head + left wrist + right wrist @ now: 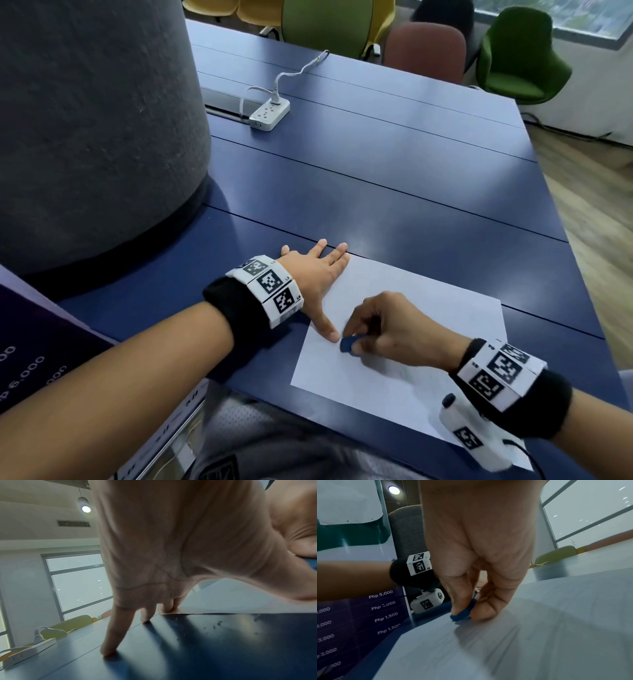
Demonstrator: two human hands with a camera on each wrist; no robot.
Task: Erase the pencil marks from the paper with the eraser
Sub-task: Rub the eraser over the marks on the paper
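A white sheet of paper [404,346] lies on the dark blue table [411,205] near its front edge. My right hand [383,325] pinches a small blue eraser [347,343] between thumb and fingers and holds it down on the sheet's left part; the right wrist view shows the eraser [462,613] touching the paper [539,635]. My left hand [318,274] lies spread flat over the sheet's far left corner, fingers straight, thumb stretched toward the eraser. In the left wrist view its fingertips [108,651] press the table beside the paper's edge [240,605]. Pencil marks are too faint to make out.
A large grey felt column [96,130] stands on the table to the left. A white power strip [269,114] with a cable lies further back. Green, yellow and red chairs [520,54] stand beyond the far edge. A purple price board [30,370] leans at the near left.
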